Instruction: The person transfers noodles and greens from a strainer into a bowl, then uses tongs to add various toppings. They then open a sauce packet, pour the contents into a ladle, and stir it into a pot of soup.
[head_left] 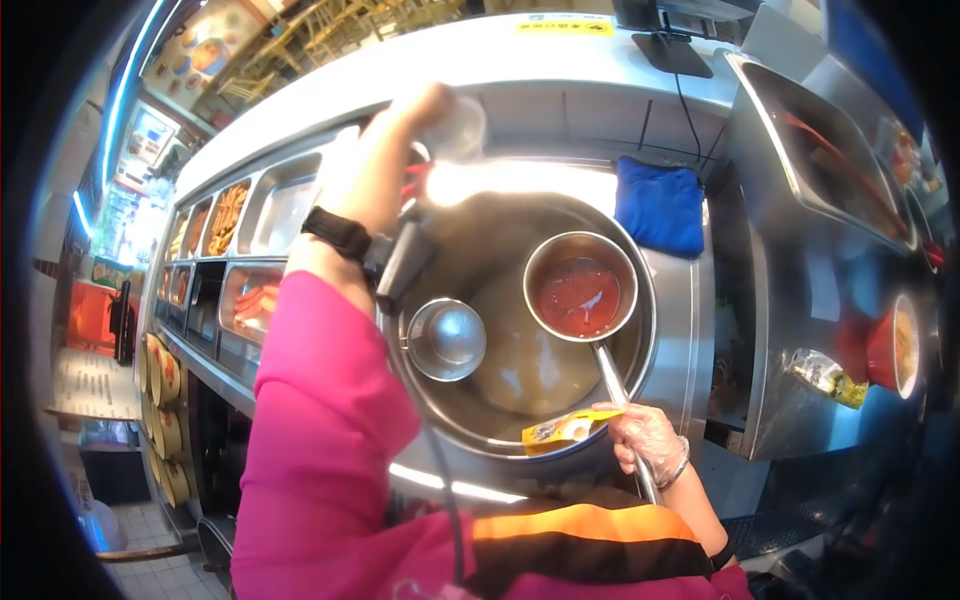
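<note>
My right hand (645,440), in a clear plastic glove, grips the long handle of a saucepan (540,262) with red liquid (585,300) in it. Between its fingers is also a yellow packet (560,430) with a white patch. The saucepan is over a large round pot (652,310) of cloudy liquid. A metal cup-shaped vessel (446,340) sits at the pot's left side. My left hand (408,118) reaches past the pot's far left rim, blurred, its fingers curled. A clear rounded thing (462,130) shows against it, too smeared to name.
Food trays (285,215) line the left counter. A blue cloth (660,207) lies by the pot's far right rim. To the right are a deep metal container (760,130), a red bowl (890,345) and a clear bag (828,377). A dark cable (440,480) crosses the view.
</note>
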